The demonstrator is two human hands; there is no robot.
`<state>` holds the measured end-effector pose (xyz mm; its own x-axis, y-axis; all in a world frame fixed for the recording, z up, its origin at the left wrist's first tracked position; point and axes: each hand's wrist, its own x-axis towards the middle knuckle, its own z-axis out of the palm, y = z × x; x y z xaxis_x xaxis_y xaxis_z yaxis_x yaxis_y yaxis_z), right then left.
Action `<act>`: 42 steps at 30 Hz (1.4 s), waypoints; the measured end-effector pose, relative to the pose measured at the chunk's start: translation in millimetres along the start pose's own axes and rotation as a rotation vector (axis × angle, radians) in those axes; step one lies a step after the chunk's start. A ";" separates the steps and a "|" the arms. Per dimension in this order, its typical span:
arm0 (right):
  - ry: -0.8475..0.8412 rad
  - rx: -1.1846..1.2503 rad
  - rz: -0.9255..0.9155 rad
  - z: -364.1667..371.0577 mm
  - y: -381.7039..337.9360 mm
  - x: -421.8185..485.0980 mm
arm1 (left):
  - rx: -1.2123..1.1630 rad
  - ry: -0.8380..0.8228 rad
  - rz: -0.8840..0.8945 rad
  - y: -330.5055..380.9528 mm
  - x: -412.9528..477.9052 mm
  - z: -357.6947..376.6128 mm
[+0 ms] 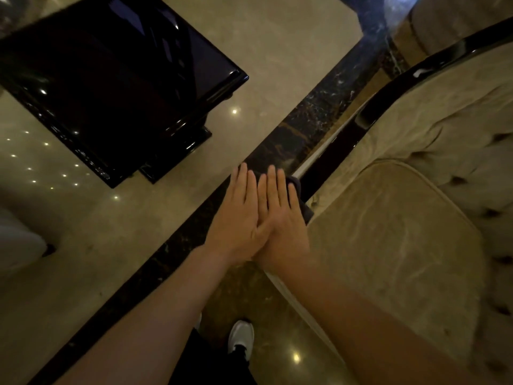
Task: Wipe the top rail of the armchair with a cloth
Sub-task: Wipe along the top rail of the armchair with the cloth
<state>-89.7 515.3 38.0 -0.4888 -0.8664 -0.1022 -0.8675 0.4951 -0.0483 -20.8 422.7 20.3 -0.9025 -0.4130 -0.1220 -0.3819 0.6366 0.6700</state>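
A beige tufted armchair (402, 232) fills the right side, edged by a glossy black top rail (369, 112) that curves from upper right down toward the centre. A dark cloth (296, 182) lies on the rail's near end, mostly hidden beneath my hands. My left hand (240, 215) and my right hand (280, 218) rest flat side by side on the cloth, fingers extended and close together, pressing it against the rail. Only a dark edge of cloth shows beside my right fingers.
A glossy black low table (116, 79) stands at upper left on the polished beige marble floor (263, 51). A dark marble strip (319, 107) runs diagonally beside the chair. My white shoe (241, 339) is at the bottom centre. Another pale seat (444, 20) shows at top right.
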 end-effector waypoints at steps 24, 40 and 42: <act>0.201 0.046 -0.141 -47.7 132.7 -18.8 | 0.257 0.029 -0.064 73.6 20.0 31.7; 0.091 0.240 0.222 -65.7 249.6 84.2 | 0.436 -0.094 0.237 179.6 241.9 9.6; 0.023 0.150 0.307 -79.0 273.5 103.9 | 0.497 -0.150 0.277 203.7 279.6 7.1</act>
<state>-385.0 555.5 92.7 -0.7284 -0.6760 -0.1118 -0.6573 0.7355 -0.1646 -352.3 441.5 117.4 -0.9864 -0.1138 -0.1182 -0.1424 0.9516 0.2725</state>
